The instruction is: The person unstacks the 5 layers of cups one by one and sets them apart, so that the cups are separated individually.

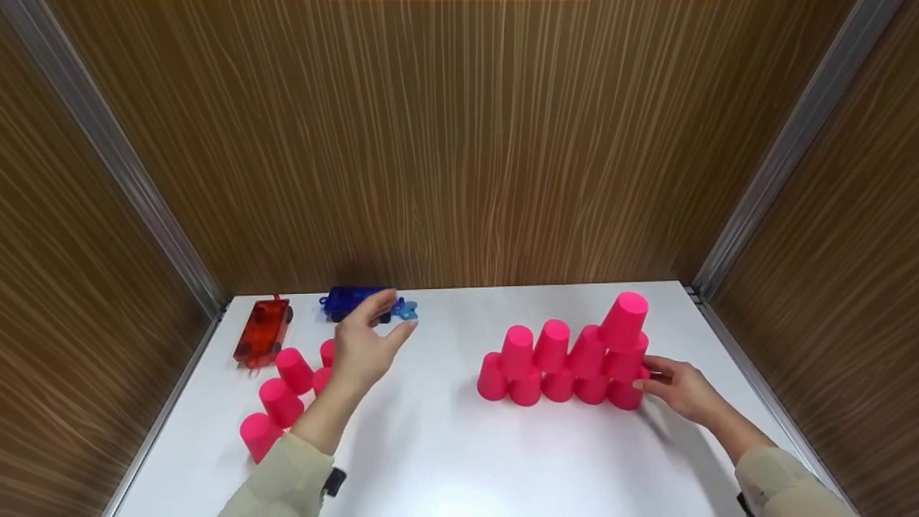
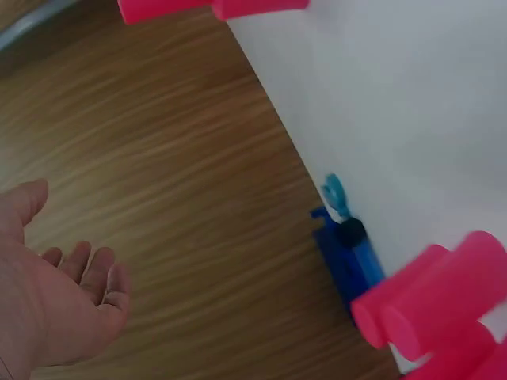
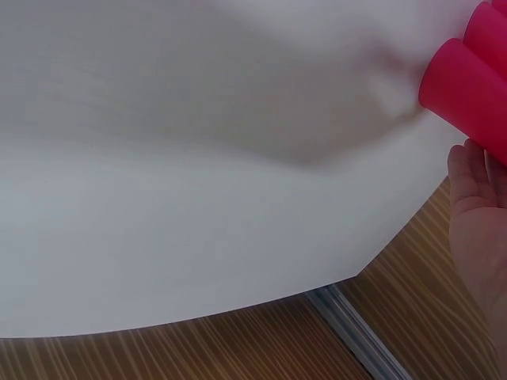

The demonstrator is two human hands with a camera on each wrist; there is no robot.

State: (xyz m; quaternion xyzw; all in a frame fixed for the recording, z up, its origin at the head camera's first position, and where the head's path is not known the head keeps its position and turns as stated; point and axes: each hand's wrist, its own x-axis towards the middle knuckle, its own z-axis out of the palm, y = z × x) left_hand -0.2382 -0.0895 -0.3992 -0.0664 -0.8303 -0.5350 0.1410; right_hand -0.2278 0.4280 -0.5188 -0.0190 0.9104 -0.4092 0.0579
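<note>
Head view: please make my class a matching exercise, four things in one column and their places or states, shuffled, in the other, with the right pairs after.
Things
1. Red toy cart
2. Blue toy cart
3. Highest pink cup
4. Left hand

Places or states
A. Raised, holding nothing
B. At the far left corner of the table
C. Third level of the stack
D. Next to a light-blue piece

Pairs: 1-B, 2-D, 3-C, 4-A

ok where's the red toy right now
In the head view, the red toy sits at the far left of the table, left of the blue toy and just beyond the left group of pink cups.
</note>
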